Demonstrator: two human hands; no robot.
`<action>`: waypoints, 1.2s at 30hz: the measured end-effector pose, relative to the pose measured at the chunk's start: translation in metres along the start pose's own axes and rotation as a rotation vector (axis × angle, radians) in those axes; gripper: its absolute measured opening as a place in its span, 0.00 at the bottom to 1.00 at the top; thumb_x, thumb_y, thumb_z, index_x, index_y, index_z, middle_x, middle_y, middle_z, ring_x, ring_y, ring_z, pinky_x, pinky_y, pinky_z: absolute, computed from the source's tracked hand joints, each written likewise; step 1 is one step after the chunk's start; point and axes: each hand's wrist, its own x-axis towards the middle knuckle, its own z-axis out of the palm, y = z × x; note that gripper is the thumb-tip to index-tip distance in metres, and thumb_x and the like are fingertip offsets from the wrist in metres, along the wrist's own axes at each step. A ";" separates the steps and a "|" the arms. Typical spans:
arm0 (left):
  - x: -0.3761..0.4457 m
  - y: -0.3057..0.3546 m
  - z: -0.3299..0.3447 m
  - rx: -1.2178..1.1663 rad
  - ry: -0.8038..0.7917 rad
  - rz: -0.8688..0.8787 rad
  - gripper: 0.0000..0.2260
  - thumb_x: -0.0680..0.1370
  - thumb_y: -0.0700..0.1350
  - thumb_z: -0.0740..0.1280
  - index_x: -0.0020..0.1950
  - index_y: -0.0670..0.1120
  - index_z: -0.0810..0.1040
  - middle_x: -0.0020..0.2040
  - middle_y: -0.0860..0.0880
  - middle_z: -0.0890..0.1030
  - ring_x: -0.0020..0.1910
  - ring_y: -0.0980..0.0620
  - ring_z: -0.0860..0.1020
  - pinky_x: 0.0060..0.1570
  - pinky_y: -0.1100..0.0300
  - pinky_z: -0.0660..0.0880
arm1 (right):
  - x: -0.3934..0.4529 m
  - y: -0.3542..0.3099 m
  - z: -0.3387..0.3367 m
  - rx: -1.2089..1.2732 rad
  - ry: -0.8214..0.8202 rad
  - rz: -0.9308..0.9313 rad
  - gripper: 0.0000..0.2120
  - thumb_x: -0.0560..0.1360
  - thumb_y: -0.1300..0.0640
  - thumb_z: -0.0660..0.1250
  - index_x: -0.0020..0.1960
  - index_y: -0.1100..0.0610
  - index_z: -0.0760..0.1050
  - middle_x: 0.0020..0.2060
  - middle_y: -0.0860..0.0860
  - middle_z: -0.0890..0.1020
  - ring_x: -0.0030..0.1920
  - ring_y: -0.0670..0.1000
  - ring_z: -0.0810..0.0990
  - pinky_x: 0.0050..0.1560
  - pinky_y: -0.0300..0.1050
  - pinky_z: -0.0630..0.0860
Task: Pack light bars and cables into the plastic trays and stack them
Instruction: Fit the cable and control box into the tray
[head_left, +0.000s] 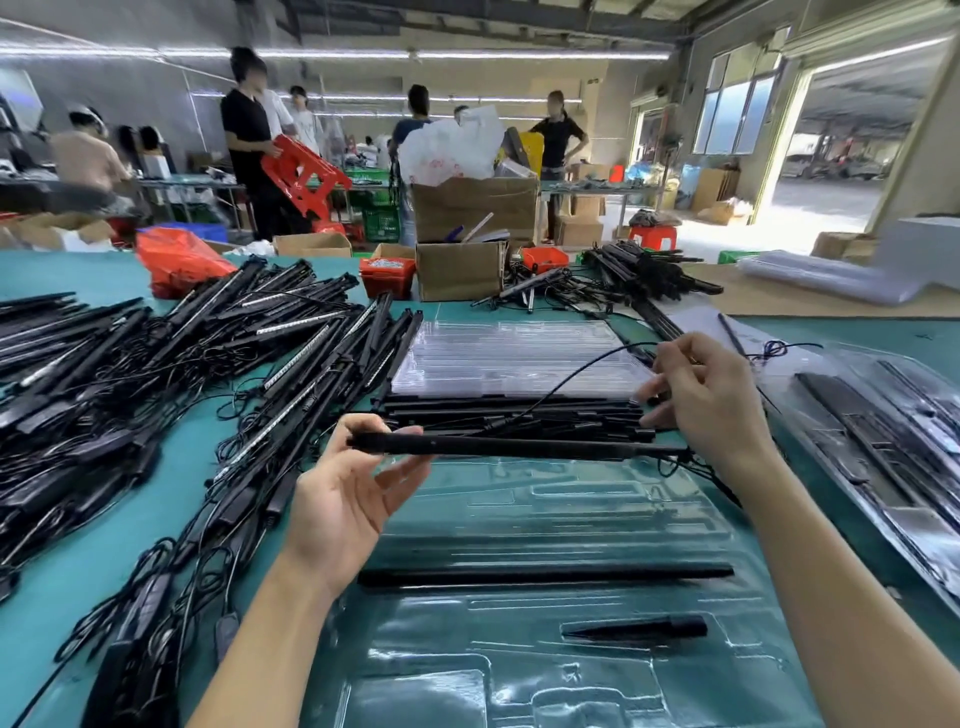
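left hand (343, 499) pinches light bar (519, 447) end | right hand (711, 400) grips cable (582, 366) | bar above tray (545, 519)

Tray (545, 519): clear glossy plastic, smooth, reflective. Held bar (498, 447): matt black, plastic by appearance. Table (156, 499): matt teal covering. Boxes (460, 270): brown cardboard, dull. Bag (179, 260): glossy red plastic.

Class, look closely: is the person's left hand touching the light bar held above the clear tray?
Touching. The head view shows the left hand pinching the light bar's left end between thumb and fingertips, above the clear tray.
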 end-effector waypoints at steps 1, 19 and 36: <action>0.000 0.001 -0.001 -0.016 -0.014 -0.012 0.12 0.70 0.33 0.59 0.47 0.45 0.77 0.57 0.34 0.81 0.53 0.34 0.83 0.48 0.53 0.83 | -0.001 -0.002 0.001 0.042 0.021 -0.013 0.12 0.84 0.50 0.60 0.45 0.55 0.73 0.34 0.54 0.85 0.26 0.58 0.82 0.32 0.56 0.80; -0.006 0.014 0.015 0.177 0.036 -0.071 0.15 0.68 0.27 0.63 0.45 0.46 0.69 0.59 0.38 0.83 0.54 0.36 0.83 0.44 0.51 0.84 | 0.002 -0.008 -0.011 -0.201 0.244 -0.371 0.05 0.79 0.57 0.69 0.48 0.59 0.80 0.35 0.53 0.79 0.32 0.45 0.69 0.31 0.34 0.64; -0.051 0.020 0.007 0.158 0.086 -0.122 0.11 0.68 0.30 0.61 0.42 0.45 0.72 0.58 0.37 0.83 0.50 0.37 0.85 0.34 0.54 0.83 | 0.001 -0.026 -0.033 -0.337 0.506 -0.710 0.25 0.73 0.41 0.72 0.41 0.65 0.82 0.34 0.58 0.83 0.37 0.56 0.80 0.44 0.42 0.71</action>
